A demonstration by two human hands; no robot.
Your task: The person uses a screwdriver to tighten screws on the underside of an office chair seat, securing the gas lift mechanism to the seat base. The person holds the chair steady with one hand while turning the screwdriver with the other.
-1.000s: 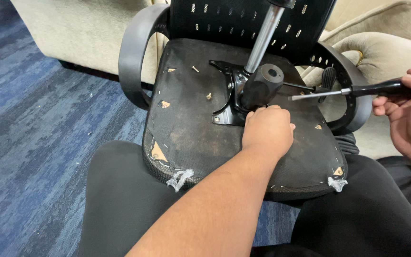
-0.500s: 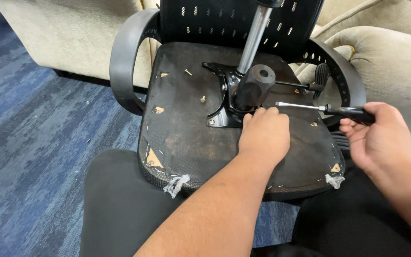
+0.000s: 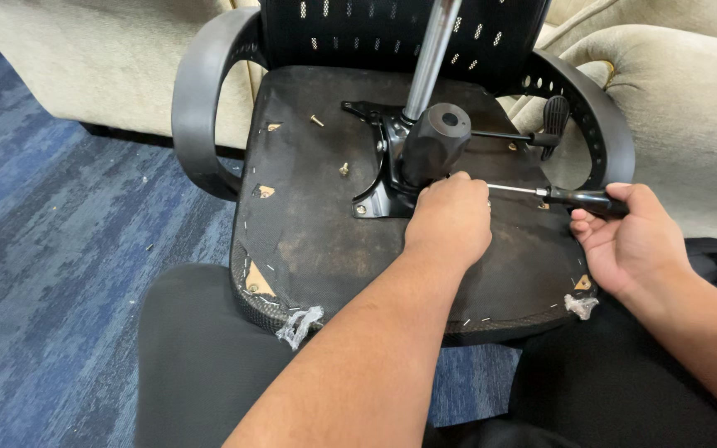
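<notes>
An upturned office chair seat [image 3: 325, 241] lay across the person's lap. The left hand [image 3: 450, 220] curled against its metal mechanism [image 3: 392, 178]; the right hand [image 3: 628, 241] gripped a screwdriver [image 3: 558, 196] aimed at that mechanism.

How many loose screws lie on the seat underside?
2: one screw near the far left corner, one screw just left of the bracket. The left hand may hide more.

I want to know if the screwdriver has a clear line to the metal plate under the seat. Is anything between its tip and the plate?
The left hand rests at the black metal plate and hides the tip of the screwdriver, held by the right hand. Whether the tip meets the plate cannot be told.
</notes>
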